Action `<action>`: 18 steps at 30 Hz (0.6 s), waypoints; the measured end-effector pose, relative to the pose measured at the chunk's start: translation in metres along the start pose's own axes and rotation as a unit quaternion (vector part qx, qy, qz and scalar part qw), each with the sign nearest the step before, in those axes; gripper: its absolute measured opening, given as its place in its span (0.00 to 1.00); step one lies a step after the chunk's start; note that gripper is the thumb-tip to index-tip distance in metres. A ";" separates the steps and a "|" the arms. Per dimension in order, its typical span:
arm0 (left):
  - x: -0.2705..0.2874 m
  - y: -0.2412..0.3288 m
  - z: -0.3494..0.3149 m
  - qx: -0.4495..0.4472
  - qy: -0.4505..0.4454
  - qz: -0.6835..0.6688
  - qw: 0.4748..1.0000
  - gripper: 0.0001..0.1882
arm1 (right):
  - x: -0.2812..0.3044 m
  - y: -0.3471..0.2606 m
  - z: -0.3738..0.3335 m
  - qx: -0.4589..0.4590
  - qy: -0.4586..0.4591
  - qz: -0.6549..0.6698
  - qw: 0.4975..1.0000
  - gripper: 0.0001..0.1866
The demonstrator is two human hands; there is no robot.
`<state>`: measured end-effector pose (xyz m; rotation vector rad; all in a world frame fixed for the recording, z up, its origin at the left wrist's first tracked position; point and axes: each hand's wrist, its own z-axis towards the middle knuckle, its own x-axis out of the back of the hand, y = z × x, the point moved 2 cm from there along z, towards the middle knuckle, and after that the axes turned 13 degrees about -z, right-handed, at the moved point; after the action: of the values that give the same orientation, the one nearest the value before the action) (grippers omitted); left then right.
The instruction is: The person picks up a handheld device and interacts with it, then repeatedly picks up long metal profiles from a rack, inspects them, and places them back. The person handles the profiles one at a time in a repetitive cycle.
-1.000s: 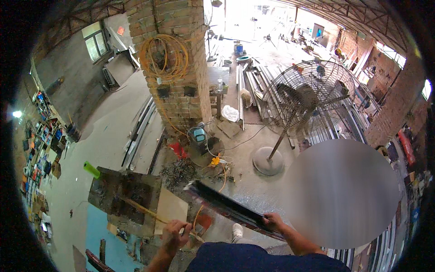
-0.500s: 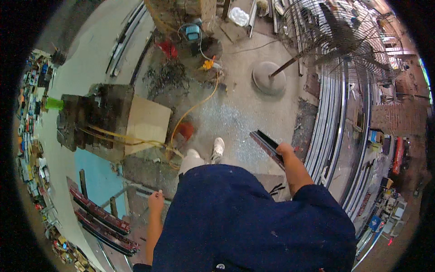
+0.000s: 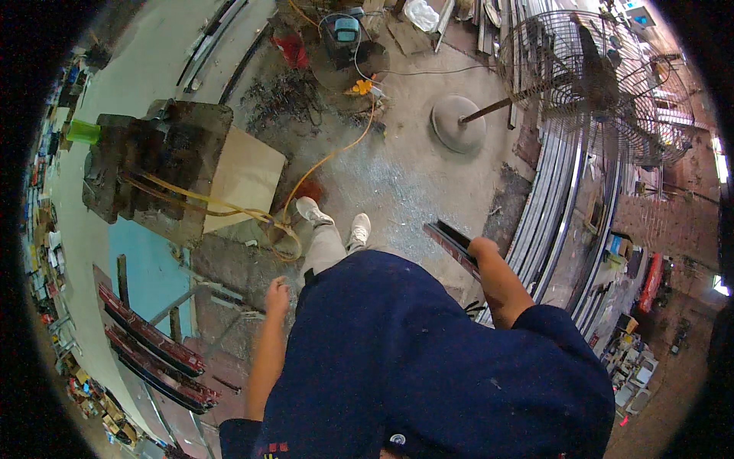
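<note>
I look straight down over my dark blue shirt at my legs and white shoes (image 3: 334, 221) on a dusty concrete floor. My right hand (image 3: 484, 250) is shut on a dark metal bar (image 3: 451, 239), which sticks out to the left of my fist at hip height. My left hand (image 3: 277, 294) hangs at my side with its fingers loosely curled and holds nothing that I can see. A yellow hose (image 3: 321, 164) runs over the floor just ahead of my feet.
A dark metal machine block (image 3: 157, 164) with a tan board stands left. A pedestal fan (image 3: 596, 76) on a round base (image 3: 457, 122) stands ahead right. Long metal profiles (image 3: 547, 222) lie along the right. Red-dark frame pieces (image 3: 149, 352) lie lower left.
The view has tipped from looking ahead to looking straight down. The bar, first held with both hands, is now in my right hand alone, and my left hand has dropped to my side.
</note>
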<state>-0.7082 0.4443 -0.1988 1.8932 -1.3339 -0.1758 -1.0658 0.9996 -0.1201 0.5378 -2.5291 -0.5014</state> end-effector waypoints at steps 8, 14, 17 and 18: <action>-0.045 0.027 0.012 0.097 -0.104 -0.178 0.974 0.23 | 0.023 -0.015 -0.016 0.042 0.046 -0.068 0.996 0.17; -0.044 0.088 0.066 0.002 -0.068 -0.179 0.981 0.27 | 0.057 -0.056 -0.038 0.136 0.248 -0.005 0.959 0.15; -0.055 0.142 0.101 -0.043 -0.020 -0.227 0.973 0.33 | 0.095 -0.097 -0.069 0.224 0.336 0.041 0.914 0.13; -0.062 0.137 0.126 -0.108 0.029 -0.238 0.965 0.36 | 0.115 -0.109 -0.079 0.283 0.355 0.043 0.890 0.12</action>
<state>-0.9009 0.4133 -0.2115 1.9808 -0.7652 -0.4829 -1.0845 0.8344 -0.0597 0.6568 -1.9273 0.4333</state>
